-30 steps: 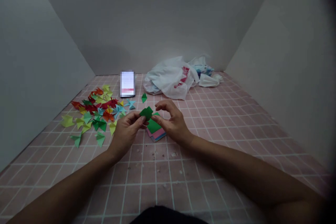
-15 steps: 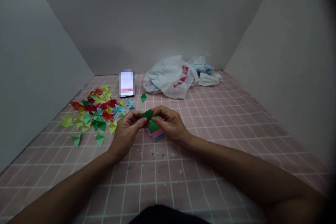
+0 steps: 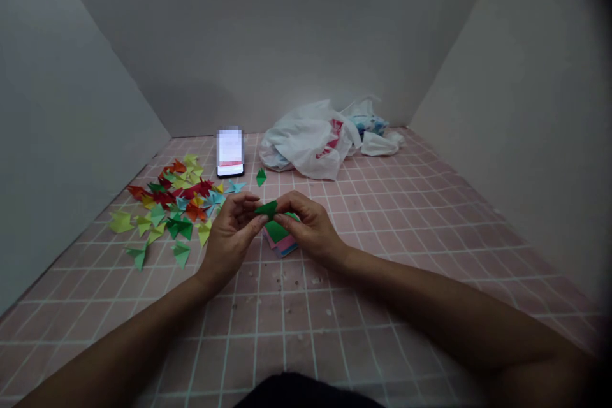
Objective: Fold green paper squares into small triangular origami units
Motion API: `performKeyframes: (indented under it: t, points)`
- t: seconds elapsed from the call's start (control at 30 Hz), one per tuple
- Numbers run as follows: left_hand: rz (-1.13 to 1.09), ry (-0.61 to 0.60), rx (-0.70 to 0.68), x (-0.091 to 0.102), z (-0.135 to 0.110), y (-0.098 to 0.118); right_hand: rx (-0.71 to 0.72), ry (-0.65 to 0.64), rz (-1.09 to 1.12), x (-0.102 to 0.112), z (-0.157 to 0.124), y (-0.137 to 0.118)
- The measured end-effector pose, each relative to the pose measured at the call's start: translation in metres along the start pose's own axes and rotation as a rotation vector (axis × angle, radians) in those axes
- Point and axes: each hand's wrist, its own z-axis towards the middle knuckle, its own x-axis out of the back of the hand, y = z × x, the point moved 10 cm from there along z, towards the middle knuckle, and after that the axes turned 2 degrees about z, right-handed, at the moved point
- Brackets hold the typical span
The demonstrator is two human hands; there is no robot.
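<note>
A small piece of folded green paper [image 3: 266,208] is pinched between my two hands, above the pink tiled surface. My left hand [image 3: 232,223] has its thumb at the paper's lower left, with its index finger behind. My right hand [image 3: 310,223] grips the paper's right end between thumb and index finger. Below and behind the hands lies a stack of coloured paper sheets [image 3: 282,233], green on top with pink and blue under it; my right hand covers part of it. Beyond the hands stands a small green folded paper piece [image 3: 261,177].
A heap of colourful folded paper pieces [image 3: 179,204] spreads over the left side. A phone with a lit screen [image 3: 230,152] stands behind it. White plastic bags [image 3: 310,137] lie against the back wall. Small pale specks [image 3: 289,311] dot the surface nearer me.
The green paper has tilted a little and sits slightly lower, still held by both hands. My left fingers have risen and loosened slightly around it. The rest looks unchanged.
</note>
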Motion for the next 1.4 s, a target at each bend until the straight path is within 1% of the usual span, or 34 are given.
performKeyframes:
  t: [0.07, 0.13, 0.2, 0.27, 0.37, 0.53, 0.63, 0.83, 0.97, 1.03, 1.13, 1.4]
  points:
    - [0.058, -0.023, -0.056, 0.0, 0.001, 0.006, -0.016, -0.008, 0.001, -0.001, 0.0, 0.002]
    - [0.089, -0.048, -0.076, -0.001, 0.003, 0.008, -0.009, -0.012, 0.008, -0.002, 0.0, 0.001]
    - [0.114, -0.068, -0.081, -0.001, 0.004, 0.008, 0.026, -0.008, 0.013, -0.002, 0.0, -0.002]
    - [0.16, -0.077, -0.116, 0.0, 0.005, 0.012, 0.069, -0.006, 0.015, -0.002, 0.001, -0.006]
    - [0.263, -0.066, -0.232, 0.001, 0.003, 0.023, 0.093, 0.001, 0.024, -0.001, 0.002, -0.008]
    - [0.404, -0.049, -0.432, 0.001, -0.004, 0.042, 0.058, 0.041, 0.071, 0.003, 0.002, -0.004]
    - [0.465, -0.042, -0.508, 0.0, -0.006, 0.047, 0.065, 0.039, 0.112, 0.004, 0.003, -0.005]
    - [0.543, -0.106, -0.618, -0.005, -0.007, 0.054, 0.138, -0.054, 0.124, 0.001, 0.008, -0.015]
    - [0.565, -0.137, -0.706, -0.008, -0.01, 0.06, 0.127, -0.132, 0.152, -0.002, 0.011, -0.015]
    - [0.552, -0.147, -0.719, -0.008, -0.01, 0.061, 0.128, -0.167, 0.154, -0.004, 0.012, -0.017]
    - [0.516, -0.155, -0.693, -0.007, -0.008, 0.06, 0.149, -0.202, 0.134, -0.005, 0.013, -0.021]
    - [0.48, -0.138, -0.687, -0.004, -0.008, 0.058, 0.2, -0.198, 0.063, -0.002, 0.014, -0.026]
